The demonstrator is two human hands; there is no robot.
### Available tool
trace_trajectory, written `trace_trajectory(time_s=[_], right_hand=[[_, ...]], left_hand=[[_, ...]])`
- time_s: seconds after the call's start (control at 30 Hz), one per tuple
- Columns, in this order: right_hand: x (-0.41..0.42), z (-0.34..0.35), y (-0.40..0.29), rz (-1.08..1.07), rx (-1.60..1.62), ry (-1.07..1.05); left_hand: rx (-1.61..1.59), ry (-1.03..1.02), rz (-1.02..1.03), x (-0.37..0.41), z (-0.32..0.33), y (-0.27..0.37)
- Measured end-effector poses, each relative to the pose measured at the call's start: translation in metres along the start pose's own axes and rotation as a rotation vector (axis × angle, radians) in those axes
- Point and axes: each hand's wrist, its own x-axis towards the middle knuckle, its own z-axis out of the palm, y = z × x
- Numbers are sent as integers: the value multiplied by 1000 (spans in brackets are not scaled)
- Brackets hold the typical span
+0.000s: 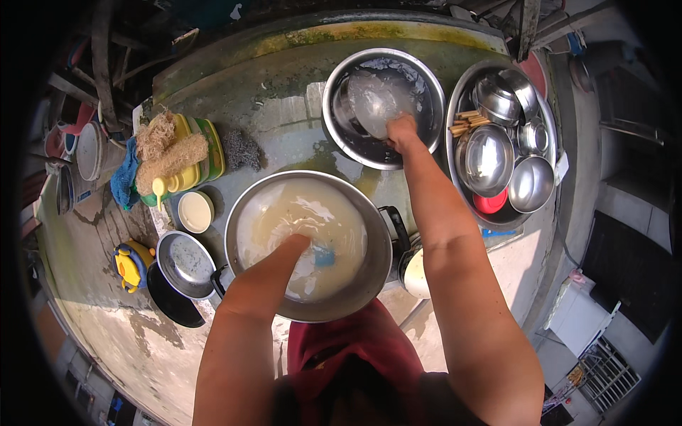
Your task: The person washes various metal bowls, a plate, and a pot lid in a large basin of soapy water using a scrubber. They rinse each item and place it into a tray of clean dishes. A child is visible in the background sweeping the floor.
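Note:
My left hand (299, 243) is sunk past the wrist in cloudy water, so its fingers are hidden. That water fills a wide metal pot (379, 250) with black side handles, directly before me. Close to the hand, something blue (324, 256) shows blurred through the surface. Farther off, my right hand (400, 130) grips the edge of a shiny metal bowl (373, 98). The bowl lies tilted and partly under water inside a round steel basin (331, 136).
On the right, an oval metal tub (453, 101) holds several steel bowls, chopsticks (469, 122) and a red item (490, 201). Leftward are loofah sponges (173, 157), yellow bottles (184, 173), a dark scourer (241, 150), a cream bowl (195, 212) and a metal pan (186, 261).

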Motion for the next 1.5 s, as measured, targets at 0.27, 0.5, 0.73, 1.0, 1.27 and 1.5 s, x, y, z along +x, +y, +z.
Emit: trace_trajectory(time_s=[0.27, 0.5, 0.73, 1.0, 1.27, 1.5], right_hand=[[-63, -45, -52, -666, -73, 481], [-97, -106, -73, -1203, -50, 600], [-66, -233, -76, -1057, -329, 876], [-12, -293, -42, -1118, -1058, 741], [-30, -252, -65, -1034, -1505, 701], [-101, -242, -63, -1146, -1354, 654]], left_hand=[[323, -381, -72, 0, -28, 5], [483, -342, -7, 13, -15, -11], [518, -311, 25, 24, -6, -26], [569, -295, 65, 39, 13, -52], [799, -221, 231, 75, 43, -110], [759, -223, 311, 67, 39, -89]])
